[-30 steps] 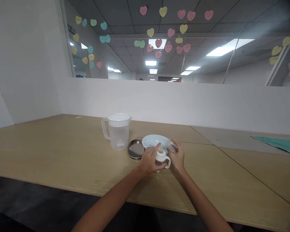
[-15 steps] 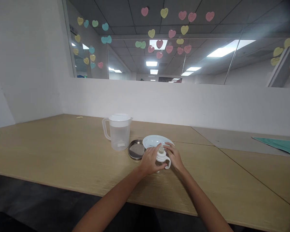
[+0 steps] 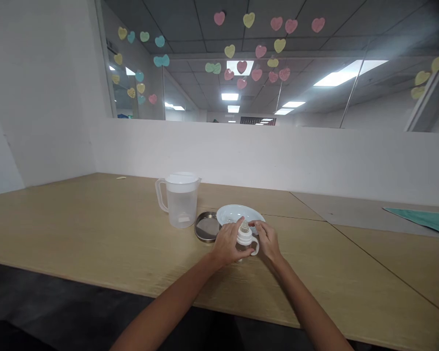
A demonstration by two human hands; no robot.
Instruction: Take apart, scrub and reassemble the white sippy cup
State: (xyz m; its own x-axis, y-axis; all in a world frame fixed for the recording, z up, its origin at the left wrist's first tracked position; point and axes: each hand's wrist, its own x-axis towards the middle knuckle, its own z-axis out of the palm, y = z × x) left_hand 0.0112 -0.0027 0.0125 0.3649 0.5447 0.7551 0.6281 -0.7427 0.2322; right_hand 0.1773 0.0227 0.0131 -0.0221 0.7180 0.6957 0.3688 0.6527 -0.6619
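A small bottle [image 3: 245, 236] with a white collar, a white side handle and a clear nipple-like top stands upright near the table's front. My left hand [image 3: 228, 243] is wrapped round its left side, thumb low across the front. On its right, my right hand [image 3: 268, 239] is beside the top and handle, its fingers bent together; whether they hold anything is too small to make out. Behind the hands sits a white bowl [image 3: 237, 212], partly hidden. A round metal dish [image 3: 207, 227] lies left of the bowl.
A clear lidded pitcher [image 3: 182, 204] stands left of the metal dish, its handle pointing left. On the wooden table [image 3: 95, 229], a green cloth [image 3: 424, 218] lies at the far right. A white wall with a window rises behind the table.
My right hand's fingers have moved slightly right, away from the bottle's top, and are drawn closer together. My left hand keeps its hold on the bottle.
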